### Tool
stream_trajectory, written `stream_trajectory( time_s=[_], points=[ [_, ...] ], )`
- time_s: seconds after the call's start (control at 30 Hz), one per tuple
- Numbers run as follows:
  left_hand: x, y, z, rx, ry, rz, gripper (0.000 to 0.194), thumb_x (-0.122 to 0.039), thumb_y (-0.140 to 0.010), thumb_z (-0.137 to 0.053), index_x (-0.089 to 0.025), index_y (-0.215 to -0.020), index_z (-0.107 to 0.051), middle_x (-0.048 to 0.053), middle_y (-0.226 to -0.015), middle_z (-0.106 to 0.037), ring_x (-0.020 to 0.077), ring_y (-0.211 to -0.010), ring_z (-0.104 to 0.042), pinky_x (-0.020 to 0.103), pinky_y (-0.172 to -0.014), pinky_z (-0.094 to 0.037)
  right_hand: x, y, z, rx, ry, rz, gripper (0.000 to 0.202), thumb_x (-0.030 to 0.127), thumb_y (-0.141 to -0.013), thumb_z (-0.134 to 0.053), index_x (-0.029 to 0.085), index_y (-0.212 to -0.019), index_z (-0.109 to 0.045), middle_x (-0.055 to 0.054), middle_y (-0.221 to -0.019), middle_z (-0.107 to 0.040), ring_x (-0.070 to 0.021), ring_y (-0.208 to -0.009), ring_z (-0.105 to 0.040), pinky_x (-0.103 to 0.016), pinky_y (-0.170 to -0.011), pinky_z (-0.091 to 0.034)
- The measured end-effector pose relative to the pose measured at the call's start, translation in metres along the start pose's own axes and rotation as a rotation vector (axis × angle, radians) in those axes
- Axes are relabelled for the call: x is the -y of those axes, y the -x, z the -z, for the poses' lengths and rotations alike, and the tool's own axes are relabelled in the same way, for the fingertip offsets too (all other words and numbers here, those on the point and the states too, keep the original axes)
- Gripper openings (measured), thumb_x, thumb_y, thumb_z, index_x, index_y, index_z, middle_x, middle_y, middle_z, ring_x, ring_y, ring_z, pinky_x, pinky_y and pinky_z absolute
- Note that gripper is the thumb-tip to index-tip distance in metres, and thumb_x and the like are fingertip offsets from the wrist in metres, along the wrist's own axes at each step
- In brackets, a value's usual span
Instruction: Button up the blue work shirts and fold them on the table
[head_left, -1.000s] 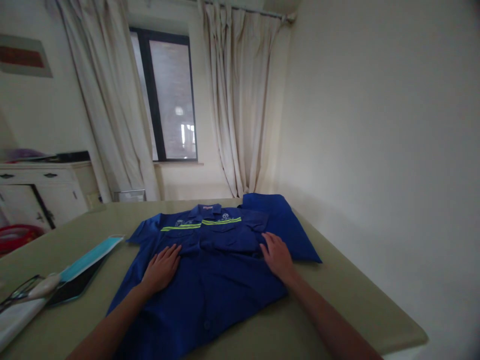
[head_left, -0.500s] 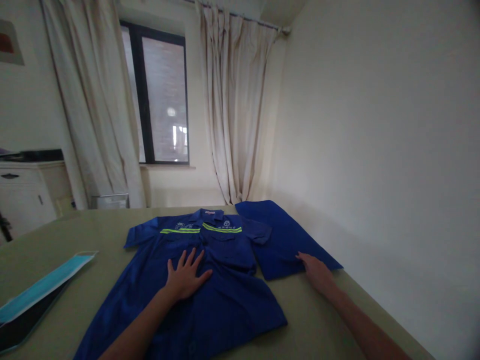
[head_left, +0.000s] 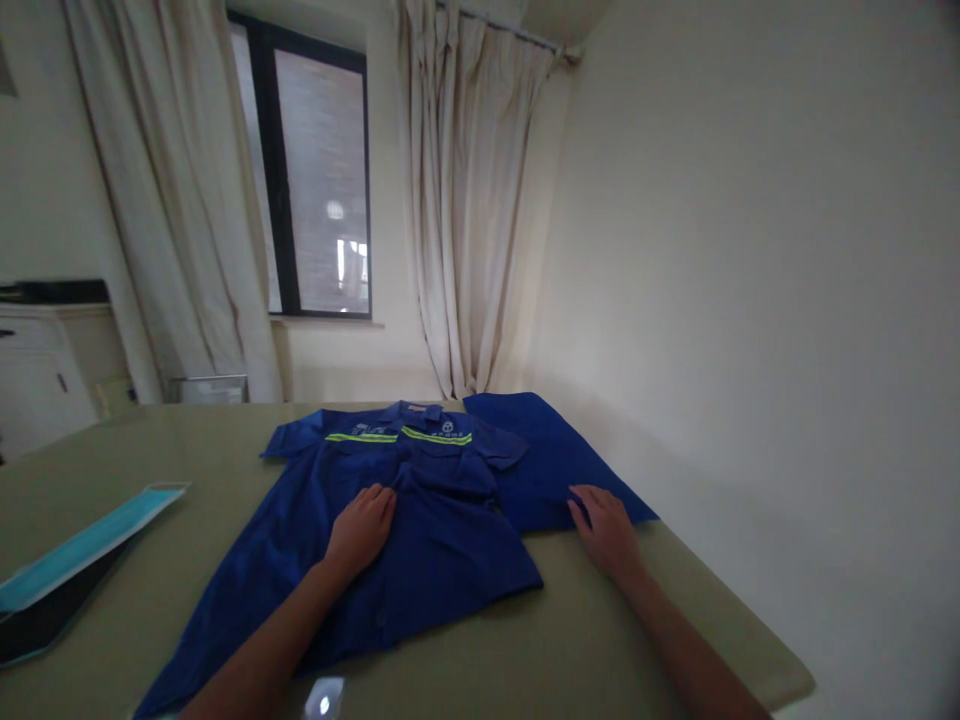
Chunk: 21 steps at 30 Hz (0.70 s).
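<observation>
A dark blue short-sleeved work shirt (head_left: 450,560) lies front up, with yellow-green stripes and white emblems across the chest. My left hand (head_left: 363,525) rests on the middle of its front, fingers drawn together and curled against the fabric; the fingertips are partly hidden. Beyond the shirt's right side is a flat blue sheet (head_left: 555,450), apparently cloth, partly under the right sleeve. At the near edge of this sheet is my right hand (head_left: 606,525), its thumb apart from the bent fingers and no grip visible.
The greenish tabletop (head_left: 225,480) carries a light blue face mask (head_left: 90,545) over a dark flat object (head_left: 64,610) at left. A bare wall (head_left: 750,300) borders the right side. Curtains (head_left: 480,220) and a window (head_left: 322,180) are behind; a white cabinet (head_left: 45,365) stands far left.
The spread fingers of my left hand have drawn together on the shirt. My right hand's thumb has parted from its fingers near the sheet's edge. The shirt's lower right part lies smoother.
</observation>
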<state>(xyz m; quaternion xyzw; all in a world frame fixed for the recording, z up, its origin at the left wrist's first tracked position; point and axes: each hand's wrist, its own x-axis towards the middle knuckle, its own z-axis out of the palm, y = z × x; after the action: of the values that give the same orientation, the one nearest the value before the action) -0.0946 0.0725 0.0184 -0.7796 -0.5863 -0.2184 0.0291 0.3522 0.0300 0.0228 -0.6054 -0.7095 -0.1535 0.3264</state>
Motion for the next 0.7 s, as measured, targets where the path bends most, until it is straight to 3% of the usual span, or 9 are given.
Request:
stream_trajectory(
  time_s=[0.1, 0.17, 0.27, 0.33, 0.4, 0.5, 0.6, 0.7],
  points=[
    [-0.002, 0.020, 0.003, 0.047, 0.117, 0.004, 0.038, -0.029, -0.102, -0.033, -0.019, -0.123, -0.063, 0.011, -0.121, -0.068, 0.0252, -0.114, -0.063, 0.039, -0.102, -0.046, 0.067, 0.007, 0.008, -0.052, -0.180, 0.217, 0.033, 0.037, -0.103, -0.043, 0.021, -0.118, -0.068, -0.012, -0.110, -0.070, -0.0260, -0.108, -0.063, -0.041, -0.098, -0.046],
    [-0.006, 0.035, 0.012, 0.058, 0.220, -0.015, 0.039, -0.027, -0.100, -0.036, -0.017, -0.130, -0.058, 0.013, -0.128, -0.065, 0.0260, -0.120, -0.061, 0.041, -0.106, -0.043, 0.126, 0.013, 0.007, 0.107, -0.296, 0.468, 0.032, 0.044, -0.101, -0.052, 0.021, -0.118, -0.066, -0.011, -0.110, -0.070, -0.0247, -0.106, -0.062, -0.037, -0.095, -0.047],
    [-0.008, 0.061, 0.034, 0.155, 0.331, -0.061, 0.026, -0.031, -0.096, -0.044, -0.019, -0.107, -0.064, 0.009, -0.109, -0.068, 0.0245, -0.104, -0.063, 0.039, -0.097, -0.048, 0.208, 0.017, -0.005, 0.348, -0.265, 0.770, 0.048, 0.064, -0.087, -0.066, 0.020, -0.108, -0.068, -0.010, -0.101, -0.071, -0.0256, -0.092, -0.063, -0.036, -0.082, -0.048],
    [-0.006, 0.078, 0.049, 0.326, 0.420, -0.103, 0.017, -0.034, -0.087, -0.059, -0.022, -0.097, -0.066, 0.004, -0.101, -0.067, 0.0221, -0.096, -0.062, 0.034, -0.090, -0.050, 0.243, 0.012, -0.017, 0.437, -0.206, 0.810, 0.044, 0.060, -0.084, -0.070, 0.019, -0.099, -0.069, -0.009, -0.094, -0.072, -0.0237, -0.082, -0.063, -0.032, -0.071, -0.046],
    [0.000, 0.089, 0.058, 0.422, 0.503, -0.117, 0.030, -0.031, -0.074, -0.072, -0.024, -0.103, -0.067, 0.002, -0.109, -0.066, 0.0217, -0.101, -0.061, 0.031, -0.091, -0.049, 0.260, 0.001, -0.028, 0.497, -0.197, 0.755, 0.032, 0.050, -0.086, -0.070, 0.019, -0.093, -0.070, -0.008, -0.089, -0.072, -0.0209, -0.073, -0.062, -0.029, -0.062, -0.041],
    [0.010, 0.086, 0.056, 0.345, 0.554, -0.041, 0.032, -0.024, -0.071, -0.070, -0.023, -0.103, -0.069, 0.002, -0.111, -0.068, 0.0228, -0.105, -0.061, 0.032, -0.095, -0.047, 0.266, -0.012, -0.044, 0.557, -0.325, 0.581, 0.018, 0.038, -0.084, -0.067, 0.020, -0.081, -0.069, -0.003, -0.077, -0.069, -0.0176, -0.063, -0.057, -0.027, -0.057, -0.032],
    [0.016, 0.066, 0.044, 0.266, 0.548, 0.067, 0.017, -0.021, -0.072, -0.064, -0.020, -0.088, -0.071, 0.003, -0.093, -0.072, 0.0238, -0.094, -0.064, 0.033, -0.088, -0.047, 0.260, -0.015, -0.058, 0.595, -0.642, 0.322, 0.027, 0.036, -0.089, -0.060, 0.020, -0.068, -0.062, 0.003, -0.062, -0.056, -0.0142, -0.060, -0.050, -0.026, -0.056, -0.027],
    [0.014, 0.050, 0.035, 0.314, 0.630, 0.101, 0.018, -0.030, -0.071, -0.070, -0.018, -0.083, -0.073, 0.002, -0.082, -0.072, 0.0242, -0.086, -0.065, 0.032, -0.081, -0.048, 0.250, -0.009, -0.067, 0.601, -0.910, 0.132, 0.041, 0.040, -0.095, -0.050, 0.020, -0.059, -0.049, 0.005, -0.057, -0.041, -0.0115, -0.058, -0.041, -0.026, -0.056, -0.025]
  ],
)
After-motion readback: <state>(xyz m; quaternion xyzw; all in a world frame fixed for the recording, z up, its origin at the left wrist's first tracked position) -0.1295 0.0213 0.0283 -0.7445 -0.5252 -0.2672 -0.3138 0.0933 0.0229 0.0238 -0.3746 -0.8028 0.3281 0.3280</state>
